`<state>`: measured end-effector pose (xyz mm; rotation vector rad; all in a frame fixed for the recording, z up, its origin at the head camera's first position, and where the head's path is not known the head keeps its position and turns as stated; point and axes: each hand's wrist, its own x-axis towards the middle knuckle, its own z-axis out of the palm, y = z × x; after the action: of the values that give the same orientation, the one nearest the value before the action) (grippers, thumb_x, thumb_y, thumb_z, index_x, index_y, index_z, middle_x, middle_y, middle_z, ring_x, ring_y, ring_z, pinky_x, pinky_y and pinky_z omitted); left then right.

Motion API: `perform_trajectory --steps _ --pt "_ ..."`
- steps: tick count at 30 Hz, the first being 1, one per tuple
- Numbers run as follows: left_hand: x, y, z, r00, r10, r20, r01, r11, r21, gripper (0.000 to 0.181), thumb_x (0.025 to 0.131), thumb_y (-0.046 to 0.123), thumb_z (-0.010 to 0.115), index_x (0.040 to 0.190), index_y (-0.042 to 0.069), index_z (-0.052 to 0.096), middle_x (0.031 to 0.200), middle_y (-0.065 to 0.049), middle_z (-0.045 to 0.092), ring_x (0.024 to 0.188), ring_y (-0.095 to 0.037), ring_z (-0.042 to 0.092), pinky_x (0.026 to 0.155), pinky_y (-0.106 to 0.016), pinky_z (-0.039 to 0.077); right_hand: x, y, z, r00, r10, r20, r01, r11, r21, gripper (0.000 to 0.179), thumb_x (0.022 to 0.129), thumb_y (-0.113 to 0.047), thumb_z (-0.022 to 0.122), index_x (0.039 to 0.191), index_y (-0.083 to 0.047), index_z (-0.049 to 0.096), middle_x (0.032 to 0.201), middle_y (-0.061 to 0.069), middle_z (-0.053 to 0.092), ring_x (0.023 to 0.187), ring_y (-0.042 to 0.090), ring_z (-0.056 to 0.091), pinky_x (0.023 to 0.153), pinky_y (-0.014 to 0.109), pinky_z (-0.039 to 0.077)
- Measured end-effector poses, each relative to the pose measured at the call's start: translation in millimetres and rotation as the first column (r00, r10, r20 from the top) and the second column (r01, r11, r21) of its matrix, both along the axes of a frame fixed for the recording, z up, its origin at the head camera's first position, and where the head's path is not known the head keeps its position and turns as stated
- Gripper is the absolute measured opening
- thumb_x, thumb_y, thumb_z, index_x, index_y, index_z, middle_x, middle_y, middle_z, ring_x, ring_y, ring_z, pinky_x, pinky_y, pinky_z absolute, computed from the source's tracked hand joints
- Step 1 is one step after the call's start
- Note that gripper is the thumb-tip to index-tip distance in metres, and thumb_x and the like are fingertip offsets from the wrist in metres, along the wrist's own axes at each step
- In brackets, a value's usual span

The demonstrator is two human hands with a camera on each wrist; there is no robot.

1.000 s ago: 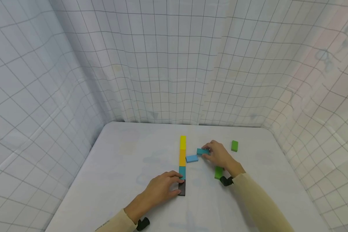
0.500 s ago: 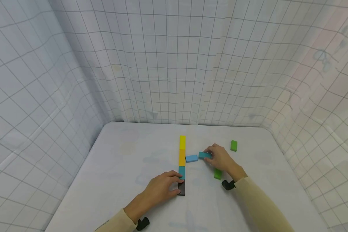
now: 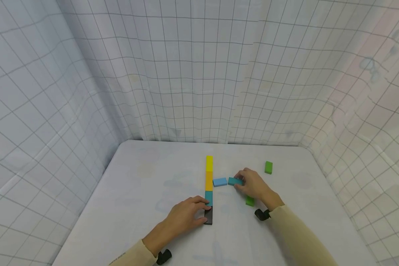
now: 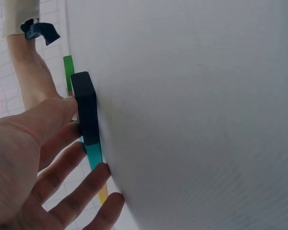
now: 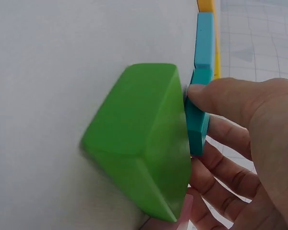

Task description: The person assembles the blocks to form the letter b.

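A column of flat blocks runs away from me on the white table: a black block [image 3: 208,217] nearest, then a teal block [image 3: 208,196], an orange block [image 3: 209,181] and a yellow block [image 3: 209,163]. My left hand [image 3: 183,216] rests at the black block from the left, thumb near its close end, the other fingers extended in the left wrist view. Right of the column lies a light blue block [image 3: 220,182]. Past it, a second teal block [image 5: 197,125] is pinched between the thumb and fingers of my right hand [image 3: 252,184], roughly in line with the blue one.
A green block [image 3: 250,201] sits just below my right hand, large in the right wrist view. Another green block [image 3: 268,167] lies farther right. A pink piece [image 5: 185,213] shows partly beneath the right hand. Grid-patterned curtains [image 3: 199,74] surround the table.
My right hand has drawn the second teal block toward me and slightly right, bringing it about level with the light blue block. The left hand stays where it was.
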<state>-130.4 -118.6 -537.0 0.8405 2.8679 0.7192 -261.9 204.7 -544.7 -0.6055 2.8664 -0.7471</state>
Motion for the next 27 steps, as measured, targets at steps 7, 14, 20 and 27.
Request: perform_trajectory --steps 7,14,20,27 --pt "0.3 0.2 0.0 1.0 0.002 0.01 -0.002 1.0 0.002 0.034 0.102 0.027 0.095 0.134 0.018 0.088 0.15 0.005 0.078 0.137 -0.023 0.077 0.109 -0.045 0.07 3.1 -0.3 1.6 1.0 0.017 0.013 -0.017 1.0 -0.01 0.03 0.104 -0.02 0.09 0.13 -0.008 0.083 0.118 0.006 0.076 0.107 0.019 0.07 0.098 0.044 0.065" --pt "0.6 -0.4 1.5 1.0 -0.005 0.006 0.005 1.0 0.009 0.034 0.102 0.026 0.095 0.133 0.017 0.088 0.149 0.004 0.078 0.136 -0.023 0.077 0.108 -0.044 0.07 3.5 -1.5 0.6 0.999 0.021 0.024 -0.02 1.0 -0.013 0.03 0.104 -0.02 0.09 0.13 -0.008 0.082 0.117 0.006 0.075 0.104 0.017 0.069 0.096 0.041 0.065" --pt "1.2 -0.2 1.8 1.0 -0.003 0.006 0.003 1.0 0.005 0.034 0.102 0.026 0.094 0.133 0.017 0.088 0.149 0.004 0.078 0.136 -0.023 0.077 0.109 -0.044 0.07 5.0 -2.5 0.3 0.999 0.015 0.031 -0.015 1.0 -0.002 0.029 0.104 -0.02 0.09 0.129 -0.008 0.082 0.116 0.006 0.075 0.103 0.017 0.068 0.097 0.043 0.065" --pt "0.8 0.0 1.2 1.0 0.002 0.007 -0.002 1.0 0.003 0.034 0.101 0.027 0.095 0.134 0.018 0.088 0.149 0.005 0.078 0.136 -0.022 0.077 0.109 -0.044 0.07 5.9 -3.6 1.7 1.0 0.014 0.024 -0.014 1.0 0.002 0.028 0.104 -0.02 0.09 0.128 -0.007 0.082 0.115 0.006 0.075 0.103 0.017 0.068 0.096 0.043 0.064"
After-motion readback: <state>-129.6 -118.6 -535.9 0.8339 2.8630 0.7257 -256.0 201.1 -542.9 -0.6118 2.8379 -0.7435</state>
